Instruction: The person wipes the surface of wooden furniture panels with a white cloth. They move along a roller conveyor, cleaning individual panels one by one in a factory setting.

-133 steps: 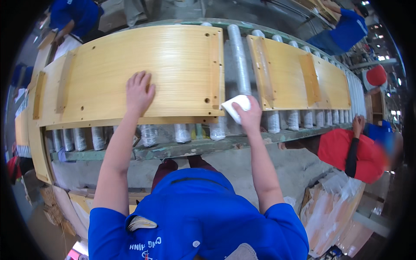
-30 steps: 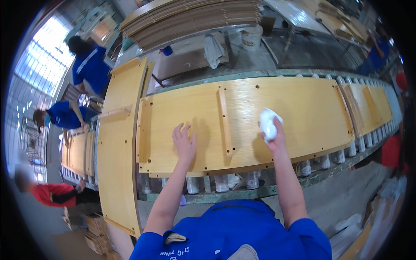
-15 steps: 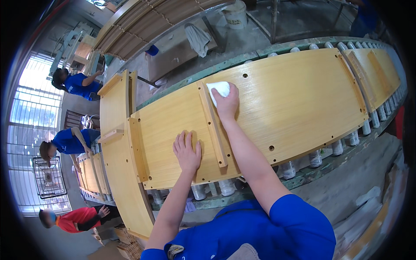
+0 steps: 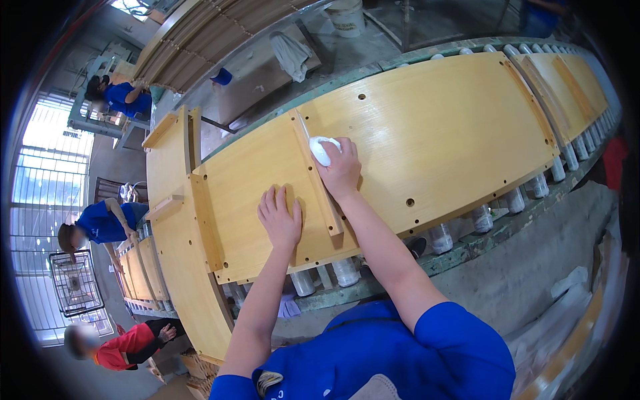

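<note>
A long pale-wood panel (image 4: 453,127) with drilled holes lies in front of me. A narrow wooden strip (image 4: 315,179) crosses it, standing up from its face. In my right hand (image 4: 341,167) is a bunched white cloth (image 4: 323,150), pressed against the panel just right of the strip. My left hand (image 4: 280,219) lies flat on the panel to the left of that strip, fingers spread and holding nothing. Another wooden strip (image 4: 205,223) edges the panel's left end.
The panel rests on a roller conveyor (image 4: 481,219) with a green frame. Another panel (image 4: 563,90) follows at the right, and one (image 4: 183,250) lies crosswise at the left. Three people, two in blue (image 4: 107,222) and one in red (image 4: 133,343), stand further left. A white bucket (image 4: 347,18) stands behind.
My right hand has drawn the cloth nearer to me along the strip. My left hand stays flat on the panel. The whole view has shifted slightly.
</note>
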{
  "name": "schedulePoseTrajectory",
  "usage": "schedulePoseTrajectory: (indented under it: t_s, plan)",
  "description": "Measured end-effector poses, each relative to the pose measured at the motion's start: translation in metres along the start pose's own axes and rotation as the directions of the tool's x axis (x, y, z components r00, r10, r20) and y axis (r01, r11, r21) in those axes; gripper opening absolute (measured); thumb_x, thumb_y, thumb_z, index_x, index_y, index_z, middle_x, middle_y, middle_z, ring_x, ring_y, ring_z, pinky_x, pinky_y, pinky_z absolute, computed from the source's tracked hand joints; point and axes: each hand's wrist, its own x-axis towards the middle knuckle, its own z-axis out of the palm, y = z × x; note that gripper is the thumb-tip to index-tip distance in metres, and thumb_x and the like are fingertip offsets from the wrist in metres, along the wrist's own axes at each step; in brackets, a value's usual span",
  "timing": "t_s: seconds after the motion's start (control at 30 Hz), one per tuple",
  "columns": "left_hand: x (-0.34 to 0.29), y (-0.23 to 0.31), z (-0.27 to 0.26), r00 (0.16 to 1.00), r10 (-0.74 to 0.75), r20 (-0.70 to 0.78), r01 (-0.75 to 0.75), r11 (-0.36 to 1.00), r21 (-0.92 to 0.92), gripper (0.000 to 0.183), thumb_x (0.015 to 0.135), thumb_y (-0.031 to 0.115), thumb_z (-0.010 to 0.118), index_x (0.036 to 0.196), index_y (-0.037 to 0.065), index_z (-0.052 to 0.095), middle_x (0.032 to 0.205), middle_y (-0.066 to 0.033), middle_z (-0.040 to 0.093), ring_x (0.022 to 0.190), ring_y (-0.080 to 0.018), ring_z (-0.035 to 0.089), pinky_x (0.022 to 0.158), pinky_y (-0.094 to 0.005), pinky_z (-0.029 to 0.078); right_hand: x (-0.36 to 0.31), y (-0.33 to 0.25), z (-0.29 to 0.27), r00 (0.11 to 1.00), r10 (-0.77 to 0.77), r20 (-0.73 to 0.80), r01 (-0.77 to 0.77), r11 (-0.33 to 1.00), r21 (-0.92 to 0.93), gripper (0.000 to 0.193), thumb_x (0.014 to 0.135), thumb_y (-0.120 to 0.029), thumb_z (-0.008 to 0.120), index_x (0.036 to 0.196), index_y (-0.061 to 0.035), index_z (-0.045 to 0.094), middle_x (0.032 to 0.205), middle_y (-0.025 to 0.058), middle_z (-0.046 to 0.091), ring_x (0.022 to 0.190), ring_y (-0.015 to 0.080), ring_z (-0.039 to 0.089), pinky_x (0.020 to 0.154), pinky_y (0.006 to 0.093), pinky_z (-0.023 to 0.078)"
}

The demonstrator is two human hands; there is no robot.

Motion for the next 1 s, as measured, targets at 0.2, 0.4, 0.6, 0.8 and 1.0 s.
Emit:
schedulePoseTrajectory:
  t_s: [0.2, 0.4, 0.6, 0.8, 1.0]
  plan:
    - [-0.004, -0.004, 0.005, 0.998, 0.024, -0.052, -0.024, 1.0, -0.001, 0.045, 0.089, 0.033, 0.053, 0.127, 0.008, 0.05, 0.133, -0.0152, 0.044, 0.127, -0.0329, 0.036, 0.106, -0.0475, 0.025, -0.044, -0.005, -0.045, 0.998, -0.063, 0.017, 0.062, 0.998, 0.027, 0.025, 0.068, -0.02, 0.074, 0.091, -0.0173, 0.065, 0.092, 0.0045, 0.054, 0.086, 0.0265, 0.054, 0.065, 0.0379, 0.049]
    - [-0.005, -0.005, 0.008, 0.997, 0.028, -0.067, -0.028, 1.0, 0.011, 0.045, 0.09, 0.034, 0.051, 0.127, 0.009, 0.05, 0.132, -0.0148, 0.045, 0.127, -0.0321, 0.037, 0.106, -0.0468, 0.026, -0.084, -0.01, -0.091, 0.994, -0.103, 0.041, 0.101, 0.994, 0.037, 0.025, 0.067, -0.017, 0.074, 0.091, -0.0168, 0.065, 0.092, 0.004, 0.054, 0.086, 0.0261, 0.054, 0.065, 0.0373, 0.049]
    - [-0.006, -0.006, 0.011, 0.999, 0.0, -0.052, 0.0, 1.0, 0.003, 0.046, 0.09, 0.037, 0.05, 0.128, 0.011, 0.05, 0.134, -0.0138, 0.044, 0.128, -0.0308, 0.036, 0.107, -0.0469, 0.024, -0.113, -0.015, -0.132, 0.984, -0.141, 0.112, 0.138, 0.99, 0.033, 0.03, 0.065, -0.015, 0.074, 0.094, -0.0178, 0.065, 0.093, 0.0032, 0.056, 0.086, 0.0258, 0.055, 0.064, 0.0363, 0.049]
    - [-0.007, -0.006, 0.008, 0.999, -0.037, -0.014, 0.037, 0.999, 0.003, 0.046, 0.091, 0.037, 0.05, 0.13, 0.012, 0.049, 0.136, -0.0133, 0.043, 0.13, -0.03, 0.034, 0.109, -0.0448, 0.023, -0.109, -0.007, -0.165, 0.895, -0.379, 0.236, 0.362, 0.925, 0.114, 0.038, 0.061, -0.012, 0.075, 0.097, -0.0215, 0.066, 0.1, 0.0028, 0.059, 0.089, 0.025, 0.057, 0.065, 0.034, 0.051]
    - [-0.005, -0.004, 0.005, 0.999, -0.038, 0.009, 0.038, 0.999, 0.0, 0.047, 0.092, 0.037, 0.048, 0.131, 0.011, 0.048, 0.137, -0.0135, 0.042, 0.132, -0.0305, 0.032, 0.109, -0.0474, 0.021, -0.047, 0.007, -0.176, 0.796, -0.558, 0.236, 0.466, 0.813, 0.35, 0.044, 0.062, -0.008, 0.075, 0.104, -0.0188, 0.065, 0.108, 0.0078, 0.059, 0.095, 0.0285, 0.059, 0.076, 0.034, 0.053]
